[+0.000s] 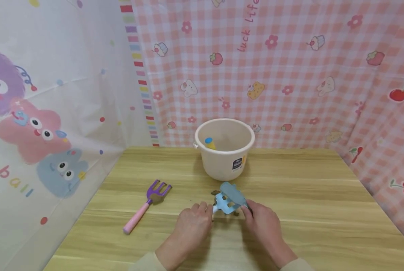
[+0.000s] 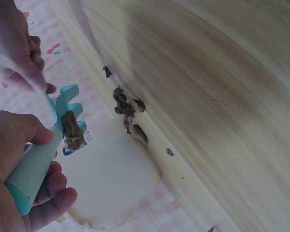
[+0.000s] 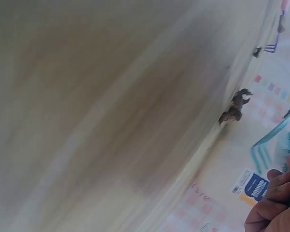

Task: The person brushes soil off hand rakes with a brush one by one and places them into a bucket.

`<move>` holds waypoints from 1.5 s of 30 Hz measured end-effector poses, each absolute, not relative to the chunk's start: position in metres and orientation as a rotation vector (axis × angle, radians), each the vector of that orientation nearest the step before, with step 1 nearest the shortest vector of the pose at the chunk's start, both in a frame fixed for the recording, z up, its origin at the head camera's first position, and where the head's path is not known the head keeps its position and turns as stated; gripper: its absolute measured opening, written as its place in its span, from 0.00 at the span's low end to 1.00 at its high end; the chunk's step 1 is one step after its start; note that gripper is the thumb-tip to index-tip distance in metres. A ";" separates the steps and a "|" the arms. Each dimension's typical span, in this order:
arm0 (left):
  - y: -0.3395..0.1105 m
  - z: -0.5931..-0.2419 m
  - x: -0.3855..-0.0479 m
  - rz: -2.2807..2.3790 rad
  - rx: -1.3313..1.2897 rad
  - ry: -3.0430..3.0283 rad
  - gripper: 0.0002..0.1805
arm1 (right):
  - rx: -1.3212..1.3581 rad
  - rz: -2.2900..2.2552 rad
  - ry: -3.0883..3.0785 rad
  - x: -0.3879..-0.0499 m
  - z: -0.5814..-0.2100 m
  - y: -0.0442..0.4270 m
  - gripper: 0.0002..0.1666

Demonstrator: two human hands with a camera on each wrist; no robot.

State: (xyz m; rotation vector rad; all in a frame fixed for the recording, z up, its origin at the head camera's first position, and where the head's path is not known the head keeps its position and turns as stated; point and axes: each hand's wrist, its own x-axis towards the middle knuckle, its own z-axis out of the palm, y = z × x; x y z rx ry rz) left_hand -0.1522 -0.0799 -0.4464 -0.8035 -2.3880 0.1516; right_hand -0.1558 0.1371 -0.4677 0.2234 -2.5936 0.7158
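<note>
Left hand [image 1: 192, 226]: fingers clamped on a blue rake [image 1: 224, 208]; right hand [image 1: 264, 224] fingers gripping a blue-grey tool [image 1: 233, 193]. Dark scraps [image 2: 128, 116] underneath. Cream bucket [image 1: 219, 165] just beyond, pink-handled fork [image 1: 143, 210] off left.

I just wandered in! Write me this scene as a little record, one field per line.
left hand: grips the handle of a light blue rake
right hand: holds a blue-grey trowel
brown scraps: several on the wooden table; another shows against the rake's prongs
bucket: cream, upright, beyond the hands
inside bucket: something yellow with a blue top
purple fork: pink handle, lying left of the hands
backdrop: pink checked cloth
</note>
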 end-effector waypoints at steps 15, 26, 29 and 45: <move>-0.081 -0.443 -0.153 0.138 -0.807 -2.388 0.13 | 0.221 0.749 -2.603 -0.149 -0.465 0.129 0.12; -0.083 -0.448 -0.154 0.129 -0.804 -2.379 0.15 | 0.225 0.706 -2.567 -0.152 -0.461 0.132 0.06; -0.083 -0.447 -0.155 0.107 -0.784 -2.392 0.17 | 0.303 0.700 -2.488 -0.149 -0.457 0.126 0.08; -0.086 -0.444 -0.154 0.103 -0.786 -2.468 0.20 | 0.166 0.695 -2.574 -0.157 -0.455 0.134 0.08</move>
